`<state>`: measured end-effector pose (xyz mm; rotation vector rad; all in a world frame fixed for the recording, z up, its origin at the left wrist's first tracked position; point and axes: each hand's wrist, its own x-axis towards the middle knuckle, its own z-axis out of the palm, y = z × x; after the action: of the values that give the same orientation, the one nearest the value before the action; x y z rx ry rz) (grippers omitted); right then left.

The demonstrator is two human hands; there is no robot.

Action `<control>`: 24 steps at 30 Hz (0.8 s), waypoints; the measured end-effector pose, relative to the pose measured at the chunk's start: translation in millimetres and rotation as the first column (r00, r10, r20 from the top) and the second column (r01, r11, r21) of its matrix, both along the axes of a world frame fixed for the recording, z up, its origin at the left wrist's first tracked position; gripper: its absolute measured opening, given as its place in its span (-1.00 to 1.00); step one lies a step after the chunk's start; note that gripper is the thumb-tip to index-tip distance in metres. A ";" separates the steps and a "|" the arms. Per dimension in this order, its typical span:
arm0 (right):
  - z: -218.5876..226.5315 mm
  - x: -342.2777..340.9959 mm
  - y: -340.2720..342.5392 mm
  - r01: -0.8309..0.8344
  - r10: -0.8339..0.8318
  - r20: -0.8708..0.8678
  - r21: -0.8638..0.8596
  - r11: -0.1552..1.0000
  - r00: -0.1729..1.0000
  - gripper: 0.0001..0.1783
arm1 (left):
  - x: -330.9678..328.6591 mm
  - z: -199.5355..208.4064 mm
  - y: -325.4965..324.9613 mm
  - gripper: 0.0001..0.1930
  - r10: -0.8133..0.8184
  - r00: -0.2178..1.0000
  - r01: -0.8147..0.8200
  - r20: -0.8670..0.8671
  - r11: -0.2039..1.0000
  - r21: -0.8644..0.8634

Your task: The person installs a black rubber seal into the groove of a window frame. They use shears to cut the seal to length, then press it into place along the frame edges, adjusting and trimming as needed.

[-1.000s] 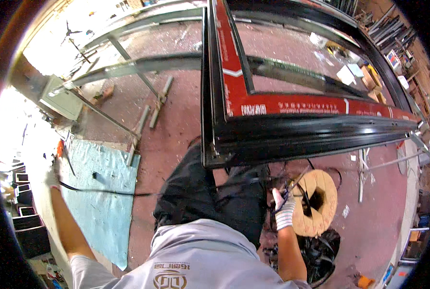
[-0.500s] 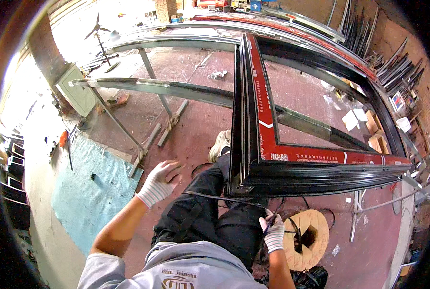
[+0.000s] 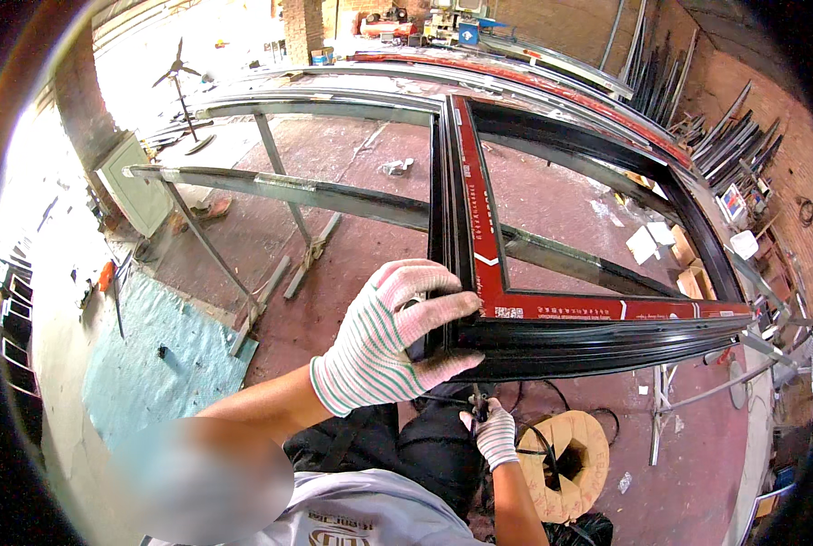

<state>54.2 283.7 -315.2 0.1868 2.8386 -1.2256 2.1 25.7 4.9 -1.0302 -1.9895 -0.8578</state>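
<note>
A black window frame (image 3: 606,346) with red printed film on its face lies across a metal stand. My left hand (image 3: 379,337), in a white glove with pink and green stripes, grips its near left corner, fingers on top and thumb on the front side. Below the frame's near edge, my right hand (image 3: 494,435) in a matching glove is closed on a thin black strip (image 3: 444,399); the exact grip is small and partly hidden. Next to the right hand stands a cardboard reel (image 3: 545,496) with black strip running about it.
The metal stand's rails (image 3: 352,197) stretch left under the frame. A blue mat (image 3: 165,355) lies on the floor at left. Farther off are a pedestal fan (image 3: 181,86), open cartons (image 3: 688,264) and long profiles (image 3: 661,73) leaning at the right wall.
My left hand has moved up and right from beside my leg onto the frame's corner. My right hand stays low near the reel, slightly shifted in the picture as the view moved.
</note>
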 end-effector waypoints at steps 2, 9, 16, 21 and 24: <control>8.0 0.6 1.9 -0.033 0.033 -0.002 -0.018 0.999 0.999 -0.60 | 2.9 -3.0 1.8 -0.42 0.005 0.999 -0.005 -0.042 1.000 0.001; 37.5 -0.8 -6.4 -0.123 0.119 0.043 0.130 0.984 0.992 -0.58 | 8.1 -8.3 6.0 -0.65 -0.016 0.987 0.015 -0.159 1.000 -0.008; 22.3 19.0 3.2 -0.216 0.223 0.073 -0.089 0.972 0.972 -0.61 | 28.8 -0.1 26.2 -0.57 -0.349 0.927 0.336 -0.139 0.936 -0.109; -60.7 42.0 18.0 -0.452 0.476 -0.231 0.154 0.879 0.848 -0.66 | 26.4 3.8 54.1 -0.62 -0.525 0.845 0.534 0.096 0.839 -0.107; 43.3 62.4 -4.3 -0.165 0.143 -0.092 -0.323 0.932 0.985 -0.70 | 27.4 -0.9 45.3 -0.70 -0.669 0.664 0.662 0.334 0.733 0.154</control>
<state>116.7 279.4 -271.9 -0.0913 2.5846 -1.6682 29.4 70.9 4.0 -1.7504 -1.8771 -1.5612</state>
